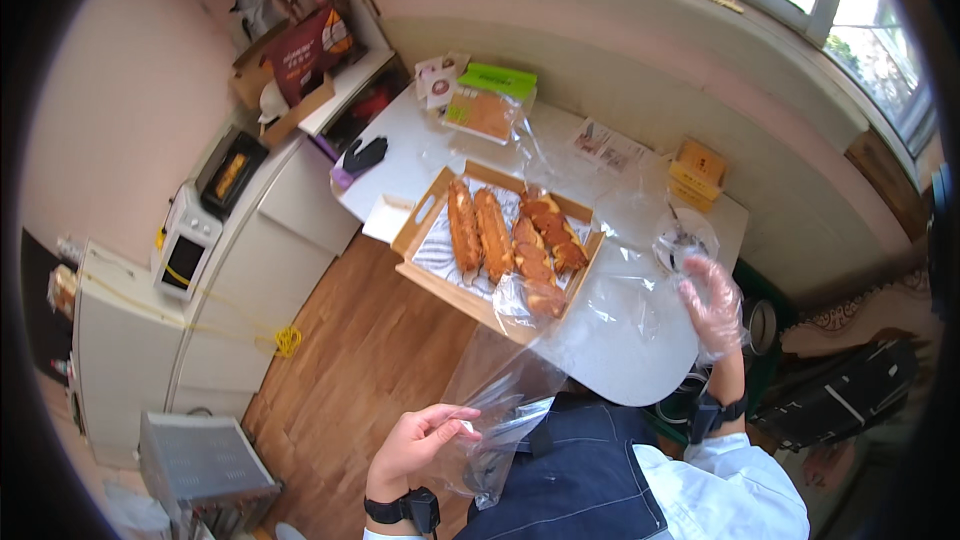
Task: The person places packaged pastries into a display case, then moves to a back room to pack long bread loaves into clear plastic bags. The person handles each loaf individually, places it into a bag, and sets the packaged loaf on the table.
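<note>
Between thumb and fingers, my left hand [424,439] pinches a large clear plastic bag [495,420] in front of the dark apron. The upper end of this bag reaches the near right corner of an open cardboard tray box [465,304]. Two long browned loaves [463,229] and two knobbly browned pastries [559,229] lie in the box on printed paper; clear film covers the near end of one pastry. My right hand [712,307], in a clear disposable glove, is raised with fingers apart beside a clear plastic bowl [684,240] that contains a utensil.
On the white table [637,360] are yellow boxes [697,172], a green-topped package [491,101], printed cards [611,144], clear film and a black glove [365,155]. A microwave [187,247] and toaster oven [231,174] stand on the left cabinets. A metal appliance [206,457] is at lower left.
</note>
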A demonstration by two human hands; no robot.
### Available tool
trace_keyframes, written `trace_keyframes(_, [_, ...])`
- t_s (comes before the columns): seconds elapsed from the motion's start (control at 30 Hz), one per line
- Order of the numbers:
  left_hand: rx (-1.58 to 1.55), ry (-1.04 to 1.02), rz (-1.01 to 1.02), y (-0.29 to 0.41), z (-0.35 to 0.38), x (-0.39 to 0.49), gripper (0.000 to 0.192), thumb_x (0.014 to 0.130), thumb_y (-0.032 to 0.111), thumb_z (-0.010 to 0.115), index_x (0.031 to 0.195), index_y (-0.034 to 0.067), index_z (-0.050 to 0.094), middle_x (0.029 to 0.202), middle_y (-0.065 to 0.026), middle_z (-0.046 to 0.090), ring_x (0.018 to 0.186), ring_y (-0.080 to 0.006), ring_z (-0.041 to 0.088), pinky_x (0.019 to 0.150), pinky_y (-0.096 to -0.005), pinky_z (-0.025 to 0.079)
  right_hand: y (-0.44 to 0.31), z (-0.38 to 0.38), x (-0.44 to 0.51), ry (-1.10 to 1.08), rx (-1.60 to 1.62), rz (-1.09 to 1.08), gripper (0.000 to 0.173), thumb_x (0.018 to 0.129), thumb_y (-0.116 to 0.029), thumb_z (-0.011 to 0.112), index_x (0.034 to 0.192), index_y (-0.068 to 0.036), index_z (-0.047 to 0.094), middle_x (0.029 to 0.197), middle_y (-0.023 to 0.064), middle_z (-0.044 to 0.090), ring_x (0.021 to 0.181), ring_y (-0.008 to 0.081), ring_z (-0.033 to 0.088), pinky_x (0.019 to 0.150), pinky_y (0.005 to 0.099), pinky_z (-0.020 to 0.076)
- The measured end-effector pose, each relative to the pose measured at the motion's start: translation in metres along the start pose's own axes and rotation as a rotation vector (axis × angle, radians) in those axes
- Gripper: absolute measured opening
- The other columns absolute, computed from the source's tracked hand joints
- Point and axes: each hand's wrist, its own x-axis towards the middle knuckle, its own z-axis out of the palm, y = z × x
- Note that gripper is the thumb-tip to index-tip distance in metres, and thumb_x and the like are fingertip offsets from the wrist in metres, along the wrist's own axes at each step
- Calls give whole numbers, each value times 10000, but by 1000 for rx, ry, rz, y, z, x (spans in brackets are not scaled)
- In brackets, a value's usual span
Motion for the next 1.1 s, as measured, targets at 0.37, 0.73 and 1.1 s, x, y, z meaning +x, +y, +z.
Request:
trace_keyframes(0.37, [0,-97,106,22,-56,46,278,917,204,609,1039,-45,622,923,-112,683,869,-179,658,823,-300,506,-124,110,0,-764,911,324,317,817,-150,726,1089,-21,628,1031,58,637,965,129,583,878,284,450])
trace_keyframes(0.73, [-554,-218,486,-23,-23,115,1116,666,671,698,1477,96,190,1494,-145,293,1398,-267,246,1145,-449,187,-154,209,56,-147,1223,329,71,895,-98,620,943,-53,593,907,-3,605,802,82,541,739,230,439])
trace_keyframes(1.1, [-843,369,724,34,-23,150,120,926,139,590,976,40,637,950,-62,655,908,-188,633,886,-347,520,-122,189,47,-666,732,-181,427,839,-185,720,1188,-36,525,1125,64,567,1024,149,542,900,308,461])
